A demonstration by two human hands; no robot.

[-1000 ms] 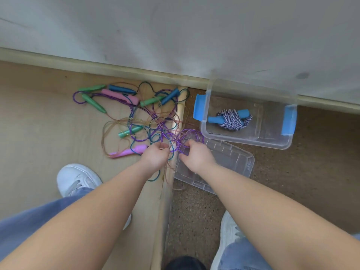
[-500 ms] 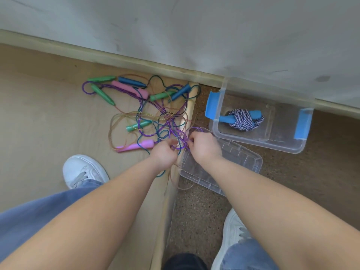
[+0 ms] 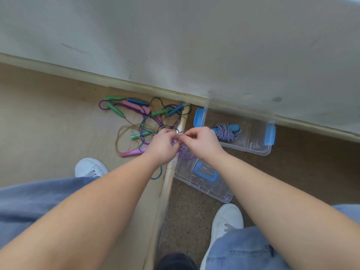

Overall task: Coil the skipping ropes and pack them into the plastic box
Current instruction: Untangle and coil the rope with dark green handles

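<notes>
A tangle of thin skipping ropes (image 3: 148, 121) with green, blue and pink handles lies on the tan floor by the wall. My left hand (image 3: 162, 146) and my right hand (image 3: 202, 143) meet over its right edge, both pinching loops of the purple rope (image 3: 185, 154). To the right stands the clear plastic box (image 3: 251, 149) with blue latches. Inside it lies a coiled blue-and-white rope (image 3: 226, 131) with blue handles. The box's clear lid (image 3: 202, 178) with a blue handle lies on the floor under my right wrist.
A pale raised strip (image 3: 169, 180) divides the tan floor from the darker speckled floor (image 3: 187, 217). The wall and its skirting (image 3: 136, 84) run behind everything. My white shoes (image 3: 89, 168) (image 3: 226, 221) and jeans-clad legs fill the lower frame.
Both hands have lifted the purple loops off the floor and drawn close together, fingers now working the rope between them. The camera view has shifted back a little.
</notes>
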